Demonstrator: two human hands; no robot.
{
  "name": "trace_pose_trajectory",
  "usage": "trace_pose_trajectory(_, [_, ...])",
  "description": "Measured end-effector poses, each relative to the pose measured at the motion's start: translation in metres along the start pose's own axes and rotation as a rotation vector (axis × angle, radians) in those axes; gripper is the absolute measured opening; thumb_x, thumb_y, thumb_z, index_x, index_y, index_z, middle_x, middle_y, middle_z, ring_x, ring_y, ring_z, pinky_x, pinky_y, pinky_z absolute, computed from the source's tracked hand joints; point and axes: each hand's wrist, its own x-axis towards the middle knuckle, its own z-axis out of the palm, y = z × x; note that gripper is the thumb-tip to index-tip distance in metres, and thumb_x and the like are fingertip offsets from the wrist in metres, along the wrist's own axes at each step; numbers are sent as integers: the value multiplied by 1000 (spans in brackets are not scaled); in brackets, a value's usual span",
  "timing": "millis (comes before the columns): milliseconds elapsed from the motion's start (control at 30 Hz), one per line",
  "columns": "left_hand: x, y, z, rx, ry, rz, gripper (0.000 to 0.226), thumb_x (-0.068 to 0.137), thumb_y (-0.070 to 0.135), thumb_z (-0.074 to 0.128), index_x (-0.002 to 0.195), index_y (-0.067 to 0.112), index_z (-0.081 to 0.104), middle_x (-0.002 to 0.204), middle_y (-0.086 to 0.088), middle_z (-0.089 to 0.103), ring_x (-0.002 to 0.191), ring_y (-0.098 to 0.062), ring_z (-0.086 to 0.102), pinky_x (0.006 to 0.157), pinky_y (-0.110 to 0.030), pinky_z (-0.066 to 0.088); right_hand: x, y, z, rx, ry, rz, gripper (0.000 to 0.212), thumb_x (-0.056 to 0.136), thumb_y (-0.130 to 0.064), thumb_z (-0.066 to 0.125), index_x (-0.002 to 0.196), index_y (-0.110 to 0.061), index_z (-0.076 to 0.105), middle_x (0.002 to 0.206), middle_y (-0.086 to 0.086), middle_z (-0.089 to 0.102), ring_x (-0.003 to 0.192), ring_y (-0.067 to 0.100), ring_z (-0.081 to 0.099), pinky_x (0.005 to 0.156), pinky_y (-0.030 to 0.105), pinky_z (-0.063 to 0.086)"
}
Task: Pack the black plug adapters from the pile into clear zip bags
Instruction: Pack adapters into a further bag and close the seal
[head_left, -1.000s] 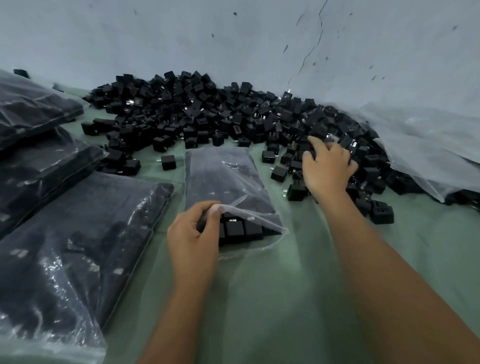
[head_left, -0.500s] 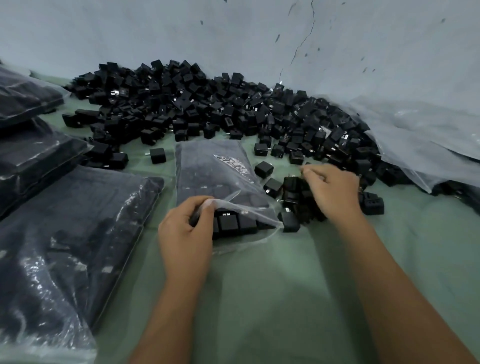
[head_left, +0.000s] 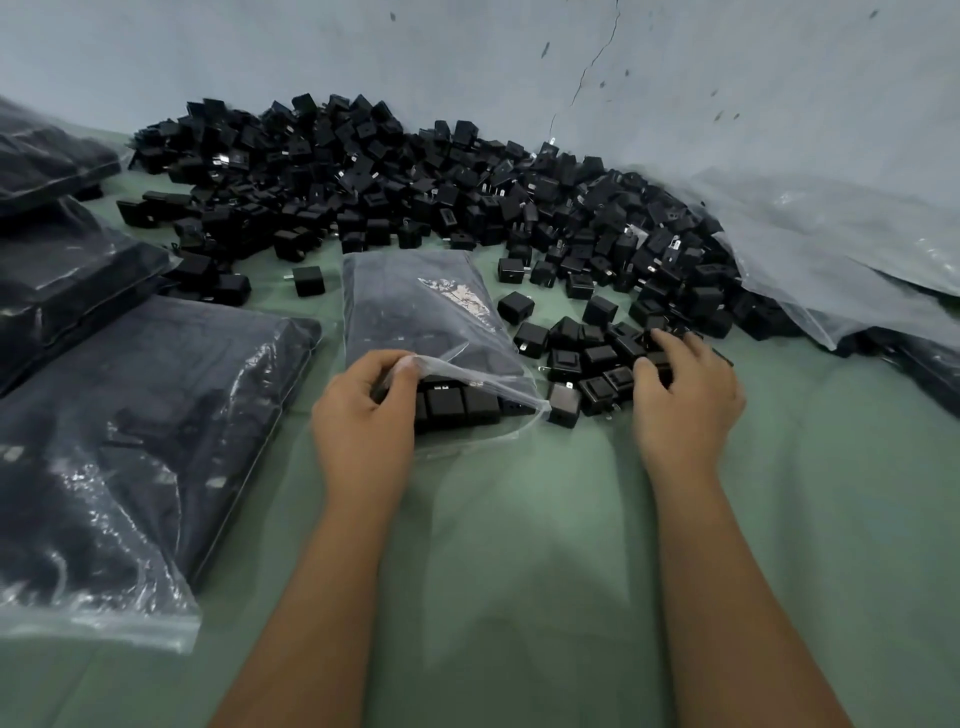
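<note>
A big pile of black plug adapters (head_left: 415, 176) stretches along the wall at the back. A clear zip bag (head_left: 426, 312), nearly full of adapters, lies in the middle with its mouth toward me. My left hand (head_left: 363, 415) pinches the upper lip of the mouth and holds it lifted; a row of adapters shows inside. To the right of the mouth, my right hand (head_left: 685, 395) lies over a small cluster of adapters (head_left: 587, 358), its fingers curved over a few of them. One adapter (head_left: 563, 405) sits at the bag's right corner.
Filled zip bags (head_left: 114, 441) lie stacked on the left, more (head_left: 52, 270) behind them. A large loose clear plastic sheet (head_left: 831, 244) covers the pile's right end. Green cloth (head_left: 519, 545) covers the surface; a blue-grey wall (head_left: 467, 52) stands behind the pile.
My right hand has raked a cluster of adapters from the pile toward the bag's mouth and sits closer to me. The left hand has kept hold of the bag's lip.
</note>
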Motion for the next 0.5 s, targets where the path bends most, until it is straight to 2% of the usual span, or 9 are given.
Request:
trace_pose_trajectory(67, [0, 1, 0, -4, 0, -4, 16, 81, 39, 56, 79, 33, 71, 76, 17, 70, 78, -7, 65, 72, -26, 49, -12, -8, -5, 37, 170, -43, 32, 85, -20, 52, 112, -21, 69, 121, 1, 60, 117, 21, 46, 104, 42, 31])
trace_pose_trajectory(100, [-1, 1, 0, -3, 1, -4, 16, 80, 39, 56, 79, 34, 71, 76, 18, 70, 77, -6, 65, 71, -25, 48, -19, -13, -6, 78, 194, -69, 30, 82, -15, 52, 105, -17, 71, 110, 2, 62, 108, 21, 49, 96, 40, 37])
trace_pose_trajectory(200, [-1, 2, 1, -13, -5, -1, 15, 80, 38, 56, 76, 34, 70, 73, 18, 69, 71, -2, 63, 67, -19, 47, -42, -24, -3, 151, 49, -231, 34, 77, -3, 54, 104, -15, 71, 99, 2, 60, 96, 22, 49, 80, 32, 39])
trace_pose_trajectory(267, [-1, 3, 1, -14, -6, 5, 15, 78, 39, 56, 74, 33, 69, 72, 17, 69, 70, -1, 62, 65, -14, 46, -50, -28, 3, 60, -102, -390, 40, 76, -5, 57, 112, -20, 69, 105, 0, 58, 100, 21, 45, 82, 30, 32])
trace_pose_trajectory(333, [-2, 4, 0, -17, -5, 13, 15, 78, 39, 56, 74, 32, 69, 73, 17, 69, 73, -3, 63, 66, -12, 45, -52, -29, 8, -104, -219, -473, 45, 79, -15, 56, 121, -28, 63, 114, -4, 54, 109, 20, 37, 87, 30, 24])
trace_pose_trajectory(400, [-3, 5, 0, -10, -7, 12, 15, 79, 38, 58, 77, 31, 71, 74, 16, 69, 76, -5, 64, 68, -15, 47, -49, -29, 11, -202, -244, -460, 44, 82, -24, 54, 125, -34, 58, 117, -8, 53, 112, 19, 32, 92, 32, 17])
trace_pose_trajectory(500, [-3, 7, 0, 3, -11, 5, 12, 84, 31, 60, 82, 28, 72, 76, 14, 70, 78, -7, 65, 71, -22, 49, -48, -32, 11, -203, -167, -430, 46, 84, -28, 55, 129, -35, 52, 118, -10, 54, 117, 16, 35, 98, 37, 12])
